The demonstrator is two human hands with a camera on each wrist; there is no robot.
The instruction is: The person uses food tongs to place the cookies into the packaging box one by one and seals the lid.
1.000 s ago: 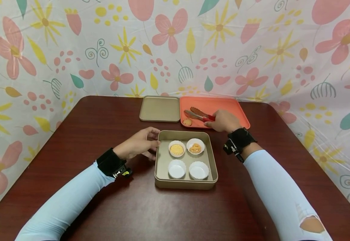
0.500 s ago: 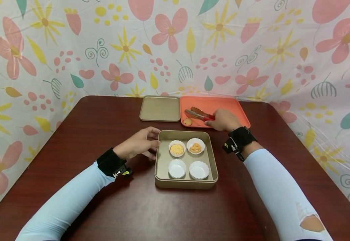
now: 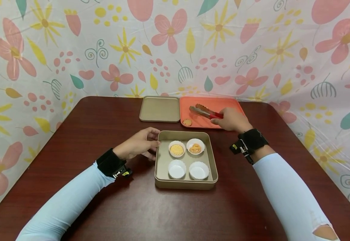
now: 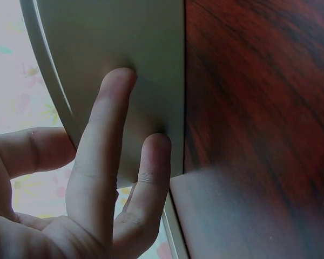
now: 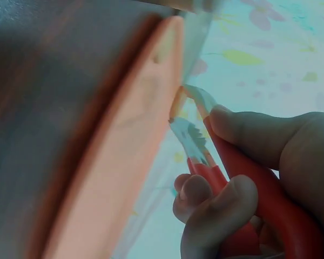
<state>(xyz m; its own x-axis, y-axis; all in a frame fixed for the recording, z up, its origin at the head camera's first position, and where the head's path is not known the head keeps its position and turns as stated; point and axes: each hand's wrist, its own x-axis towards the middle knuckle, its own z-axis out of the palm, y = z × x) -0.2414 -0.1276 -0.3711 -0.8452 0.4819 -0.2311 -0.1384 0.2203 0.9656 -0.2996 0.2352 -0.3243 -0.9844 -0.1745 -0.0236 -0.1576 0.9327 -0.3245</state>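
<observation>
My right hand grips red-handled tongs over the orange tray. The metal ends of the tongs stand apart, with nothing between them, as the right wrist view also shows. A round cookie lies at the tray's front left corner, just left of the tongs. My left hand rests against the left side of a square gold tin. In the left wrist view its fingers press the tin's outer wall, the thumb at the rim. Inside the tin are paper cups, two holding a yellow biscuit and a pretzel-shaped cookie.
The front two paper cups, left and right, hold nothing. A flat gold lid lies left of the orange tray, edge to edge with it. Behind the dark wooden table hangs a flower-patterned cloth.
My right hand has drawn the tongs a little to the right, away from the cookie, which stays on the tray. My left hand and the tin have not moved.
</observation>
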